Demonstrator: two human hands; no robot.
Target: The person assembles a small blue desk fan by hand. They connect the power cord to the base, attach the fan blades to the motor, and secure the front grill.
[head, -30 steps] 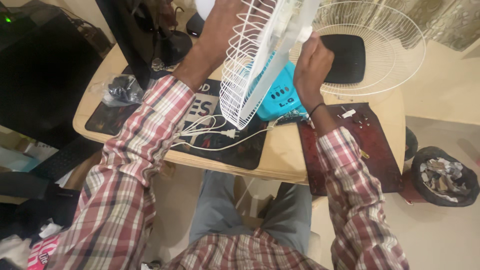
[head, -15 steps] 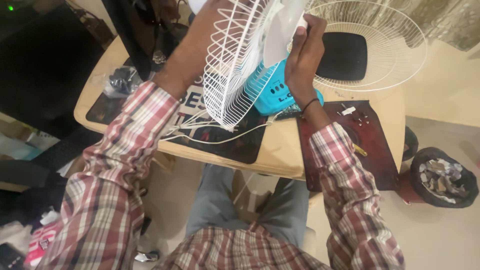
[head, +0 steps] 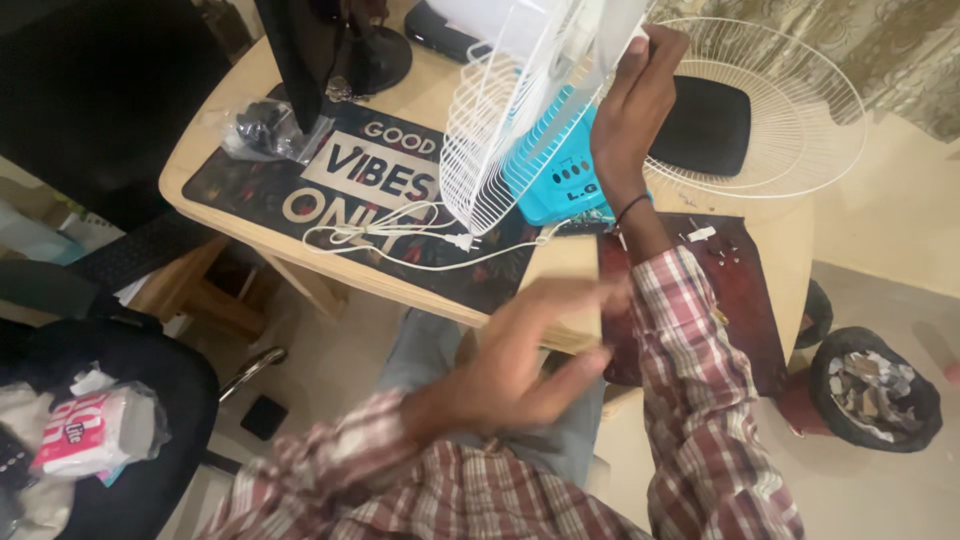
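Up at the far side of the table, a small table fan with a turquoise plastic base and a white wire rear guard is standing tilted toward the person, its base resting on the dark printed desk mat; the right hand is gripping it high up, fingers curled round the white body behind the guard, a dark band showing at the wrist; the left hand is hovering low in front of the table edge, blurred, fingers spread and palm open, holding nothing and touching nothing; a white power cord with a plug is lying in loose loops on the mat just beside the guard; behind the fan, a loose round white wire front guard is lying flat over a black rounded pad; a dark red mat is sitting under the right forearm with small screws and bits scattered on it; the pale wooden table is carrying all of this; a clear plastic bag of dark parts is lying at the mat's far left corner; a round black bin of crumpled scraps is standing on the floor at the right.
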